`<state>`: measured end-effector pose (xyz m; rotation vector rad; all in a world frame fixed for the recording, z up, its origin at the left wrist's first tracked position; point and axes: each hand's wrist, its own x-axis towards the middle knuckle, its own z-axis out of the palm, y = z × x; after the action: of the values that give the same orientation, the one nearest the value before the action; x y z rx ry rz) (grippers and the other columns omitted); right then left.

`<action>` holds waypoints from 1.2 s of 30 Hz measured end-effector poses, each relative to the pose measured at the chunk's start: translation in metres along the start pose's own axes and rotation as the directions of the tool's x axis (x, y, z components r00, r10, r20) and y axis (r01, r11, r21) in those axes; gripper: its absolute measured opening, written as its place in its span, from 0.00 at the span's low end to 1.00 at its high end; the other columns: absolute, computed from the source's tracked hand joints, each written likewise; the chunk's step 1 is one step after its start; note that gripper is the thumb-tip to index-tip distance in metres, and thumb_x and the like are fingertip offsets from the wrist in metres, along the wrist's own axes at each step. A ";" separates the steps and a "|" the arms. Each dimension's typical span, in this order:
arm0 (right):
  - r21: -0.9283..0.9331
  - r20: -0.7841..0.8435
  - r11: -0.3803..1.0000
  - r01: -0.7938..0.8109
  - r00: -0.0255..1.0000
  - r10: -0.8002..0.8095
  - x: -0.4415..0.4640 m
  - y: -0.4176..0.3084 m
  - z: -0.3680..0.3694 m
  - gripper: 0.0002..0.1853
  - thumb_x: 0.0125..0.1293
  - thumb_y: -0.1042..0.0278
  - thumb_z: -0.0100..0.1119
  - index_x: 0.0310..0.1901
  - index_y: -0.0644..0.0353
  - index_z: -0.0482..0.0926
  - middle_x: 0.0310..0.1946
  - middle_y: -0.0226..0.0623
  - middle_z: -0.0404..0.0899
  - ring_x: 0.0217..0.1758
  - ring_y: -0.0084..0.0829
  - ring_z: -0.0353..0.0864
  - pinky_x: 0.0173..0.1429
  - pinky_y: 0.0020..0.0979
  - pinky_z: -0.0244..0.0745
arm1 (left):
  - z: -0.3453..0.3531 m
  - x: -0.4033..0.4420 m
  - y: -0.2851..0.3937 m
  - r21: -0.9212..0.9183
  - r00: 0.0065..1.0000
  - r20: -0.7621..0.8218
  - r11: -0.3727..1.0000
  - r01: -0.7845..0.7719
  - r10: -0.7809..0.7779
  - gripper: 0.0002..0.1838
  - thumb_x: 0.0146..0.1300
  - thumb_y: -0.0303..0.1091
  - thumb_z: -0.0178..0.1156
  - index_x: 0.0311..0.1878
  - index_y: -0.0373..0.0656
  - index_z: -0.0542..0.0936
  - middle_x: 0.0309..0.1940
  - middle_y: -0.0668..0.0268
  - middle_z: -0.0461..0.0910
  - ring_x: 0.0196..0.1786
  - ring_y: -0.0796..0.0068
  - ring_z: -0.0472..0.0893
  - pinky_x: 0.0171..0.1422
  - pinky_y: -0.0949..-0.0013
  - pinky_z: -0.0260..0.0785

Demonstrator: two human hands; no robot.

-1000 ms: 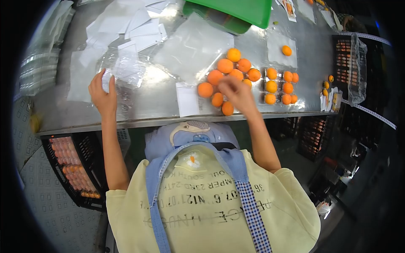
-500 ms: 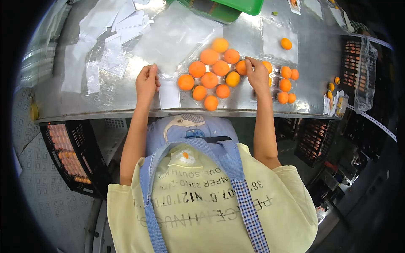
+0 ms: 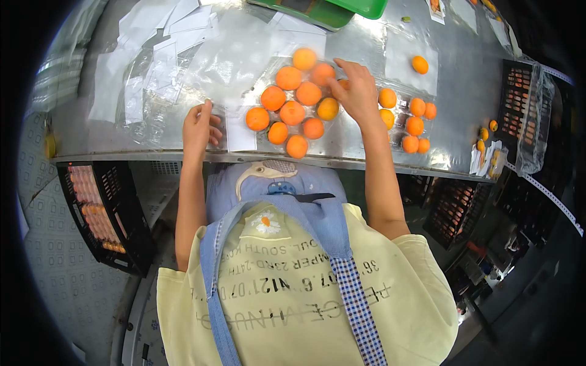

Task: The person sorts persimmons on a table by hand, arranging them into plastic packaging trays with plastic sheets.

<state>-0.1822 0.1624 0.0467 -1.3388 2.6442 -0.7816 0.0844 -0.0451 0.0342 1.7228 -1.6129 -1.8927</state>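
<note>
Several oranges point(image 3: 292, 113) lie in slanting rows in a clear plastic tray on the metal table. At the right end of these rows, my right hand point(image 3: 359, 91) has its thumb and fingers apart around an orange that is partly hidden by them. My left hand point(image 3: 201, 127) is left of the oranges, at the table's front edge, with its fingers curled loosely; whether it pinches any clear film is too small to tell. Between my left hand and the fruit lies a white card point(image 3: 242, 130).
A green crate point(image 3: 360, 7) stands at the back. White papers point(image 3: 165, 58) and clear plastic point(image 3: 226, 58) cover the left and middle. More oranges point(image 3: 415, 126) sit to the right, with one point(image 3: 420, 64) on a clear sheet. Black crates point(image 3: 113, 213) stand below the table.
Since half a second ago, my right hand has moved left over the fruit's right end, and my left hand slightly left and down. The tray of oranges has shifted left; white papers now show behind it.
</note>
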 end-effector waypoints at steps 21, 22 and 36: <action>0.917 0.182 0.313 -0.247 0.958 0.223 -0.009 -0.045 -0.024 0.26 0.52 0.80 0.71 0.53 0.64 0.71 0.48 0.36 0.76 0.54 0.28 0.76 0.60 0.32 0.73 | 0.029 -0.061 0.043 -0.038 0.833 0.506 0.970 -0.239 0.225 0.19 0.68 0.40 0.57 0.57 0.41 0.73 0.42 0.63 0.80 0.40 0.80 0.79 0.36 0.77 0.71; 0.928 0.217 0.268 -0.257 0.961 0.170 -0.013 -0.049 -0.027 0.27 0.51 0.83 0.70 0.53 0.63 0.71 0.51 0.35 0.74 0.55 0.29 0.76 0.61 0.33 0.72 | 0.039 -0.065 0.050 -0.126 0.794 0.555 0.969 -0.213 0.247 0.20 0.68 0.40 0.56 0.60 0.41 0.71 0.45 0.63 0.79 0.42 0.78 0.79 0.38 0.75 0.72; 0.920 0.279 0.287 -0.266 0.960 -0.005 -0.033 -0.083 -0.026 0.27 0.53 0.76 0.70 0.56 0.63 0.73 0.52 0.31 0.72 0.56 0.26 0.73 0.60 0.30 0.70 | 0.068 -0.075 0.052 -0.422 0.739 0.647 0.895 0.142 0.188 0.23 0.74 0.45 0.48 0.63 0.38 0.67 0.52 0.59 0.76 0.49 0.70 0.81 0.50 0.69 0.74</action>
<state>-0.1083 0.1578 0.1029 -0.7114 1.4241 -1.6607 0.0306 0.0244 0.1067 0.8436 -1.1536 -2.8021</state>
